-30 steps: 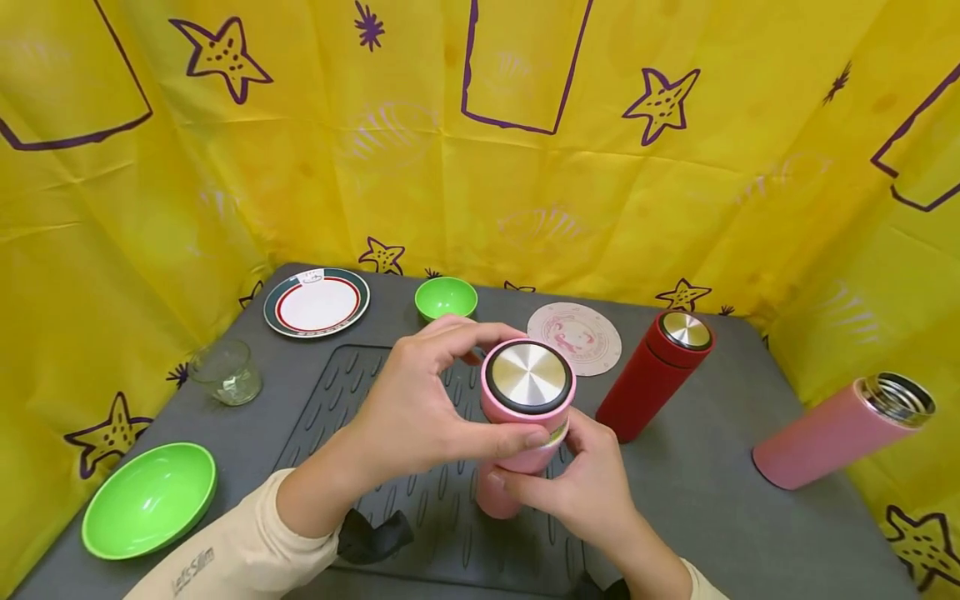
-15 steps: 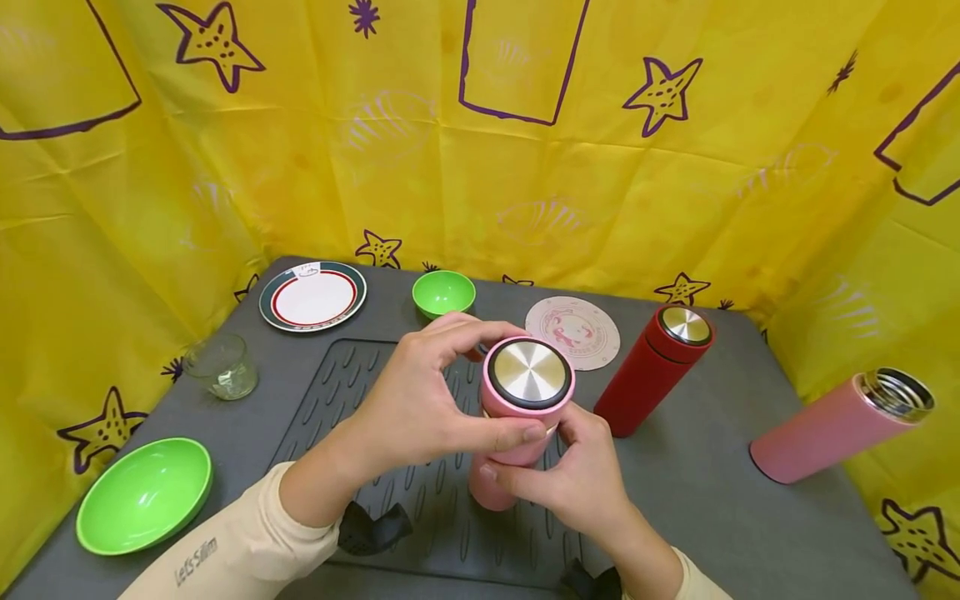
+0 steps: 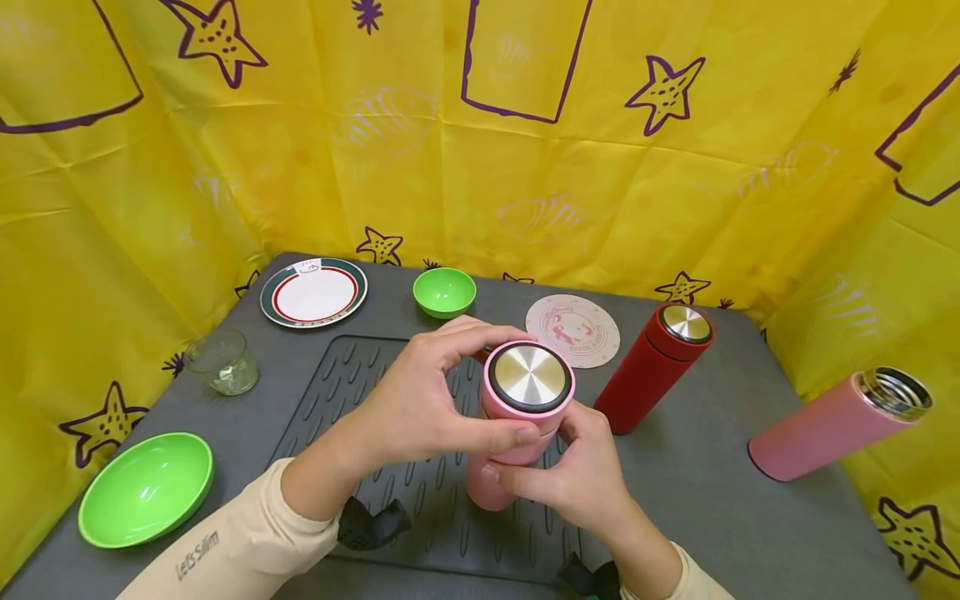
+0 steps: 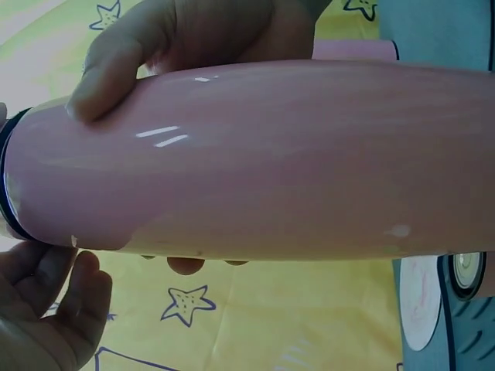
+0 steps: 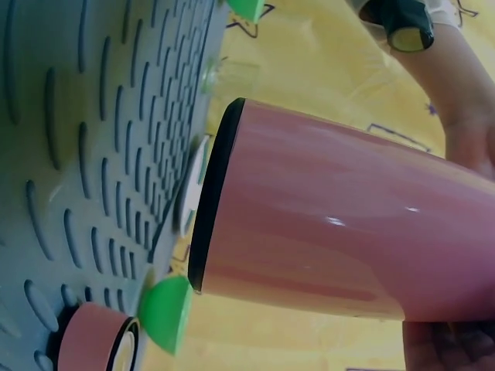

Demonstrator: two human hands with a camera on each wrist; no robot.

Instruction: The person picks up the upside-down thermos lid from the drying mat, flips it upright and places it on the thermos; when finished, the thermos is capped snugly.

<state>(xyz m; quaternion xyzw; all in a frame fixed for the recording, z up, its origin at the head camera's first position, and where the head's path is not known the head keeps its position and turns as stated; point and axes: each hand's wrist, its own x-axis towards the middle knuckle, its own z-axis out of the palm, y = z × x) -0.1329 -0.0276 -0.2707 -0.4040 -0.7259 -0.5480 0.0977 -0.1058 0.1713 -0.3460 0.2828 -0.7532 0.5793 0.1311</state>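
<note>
While both hands (image 3: 487, 425) grip the pink flask (image 3: 517, 408), a red flask (image 3: 648, 371) stands beside.

A flask (image 3: 517, 417) stands over the ridged mat (image 3: 390, 392) at the table's (image 3: 712, 500) middle, the left hand (image 3: 420, 408) on its lid, the right hand (image 3: 577, 475) round its body. Behind it lie a small bowl (image 3: 444, 292) and a coaster (image 3: 573, 330); a plate (image 3: 313, 292) lies far left. Right of it stand two more flasks (image 3: 654, 367) (image 3: 840, 425). A glass (image 3: 219, 362) and a large bowl (image 3: 146, 487) sit left.

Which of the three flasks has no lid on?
The pink flask at the far right: its steel mouth is bare. The red flask and the pink flask in both hands carry steel-topped lids.
</note>
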